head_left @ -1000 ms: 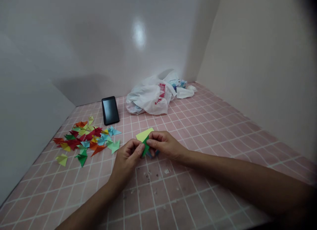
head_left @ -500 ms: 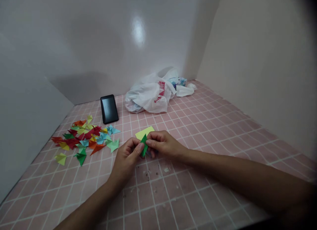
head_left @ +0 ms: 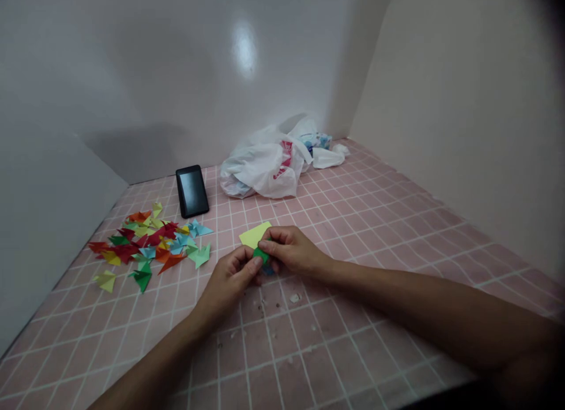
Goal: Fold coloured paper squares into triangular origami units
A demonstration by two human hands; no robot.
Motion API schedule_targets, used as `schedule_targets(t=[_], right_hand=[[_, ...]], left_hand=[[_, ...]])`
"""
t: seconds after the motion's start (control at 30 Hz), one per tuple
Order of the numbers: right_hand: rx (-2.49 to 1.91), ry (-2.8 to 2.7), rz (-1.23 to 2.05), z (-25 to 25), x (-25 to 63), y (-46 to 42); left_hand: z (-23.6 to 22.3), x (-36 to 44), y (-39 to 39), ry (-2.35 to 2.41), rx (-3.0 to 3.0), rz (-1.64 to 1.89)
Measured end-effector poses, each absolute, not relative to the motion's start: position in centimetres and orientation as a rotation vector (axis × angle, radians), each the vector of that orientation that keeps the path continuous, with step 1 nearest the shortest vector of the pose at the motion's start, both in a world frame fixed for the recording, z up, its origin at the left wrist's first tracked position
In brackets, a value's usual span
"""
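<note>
Lettering in red [head_left: 283,158] on the crumpled white plastic bag [head_left: 260,172], folded into the creases and too blurred to read. Just behind it at the right, a blue-and-white packet [head_left: 321,141], printed, the marks too small to make out. Now down to the middle of the action: a small piece of green paper [head_left: 261,255], folded, right between the two hands, pinched from both sides at once. Left hand [head_left: 232,273] on the lower left of it, thumb on top, fingers curled beneath. Right hand [head_left: 292,251] on the upper right, thumb pressed down across the paper, fingertips tucked behind. Both grips tight, with only a little green showing in between. Directly beyond, a flat yellow sheet [head_left: 253,234], partly covered by the right fingers. Below the right fingers, a sliver of something blue [head_left: 268,270], mostly hidden; cannot tell what. Over to the left, well apart from the green paper, a scatter of folded paper shapes [head_left: 152,236] in red, orange, yellow, green and light blue, some overlapping. Nearest to the left hand from that crowd, a pale green one [head_left: 200,256]. Behind the scatter, a black tablet [head_left: 192,191], screen glossy and grey. Under it all, a pink tabletop [head_left: 379,222] with a white grid, scuffed in spots just in front of the hands.
</note>
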State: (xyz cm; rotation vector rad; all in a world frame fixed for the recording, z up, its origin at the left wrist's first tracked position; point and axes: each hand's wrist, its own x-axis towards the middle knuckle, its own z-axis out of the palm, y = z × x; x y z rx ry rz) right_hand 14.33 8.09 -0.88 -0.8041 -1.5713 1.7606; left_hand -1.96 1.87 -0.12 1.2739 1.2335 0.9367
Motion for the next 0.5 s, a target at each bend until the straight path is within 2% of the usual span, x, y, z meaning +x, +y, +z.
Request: schedule_targets(t=[0.13,0.33,0.5], right_hand=[[-0.884,-1.473,1.67,-0.6,14.4,8.0],[-0.828,-1.38,1.803,-0.9,14.1,8.3],[-0.803,-1.292,1.824,-1.0,13.8,7.9]], left_hand=[[-0.3,-2.2,2.0,1.303,1.294,0.958],[-0.3,-2.9,2.3,1.513,1.467,1.128],[-0.6,-2.8,2.5,1.347,1.18,1.368]])
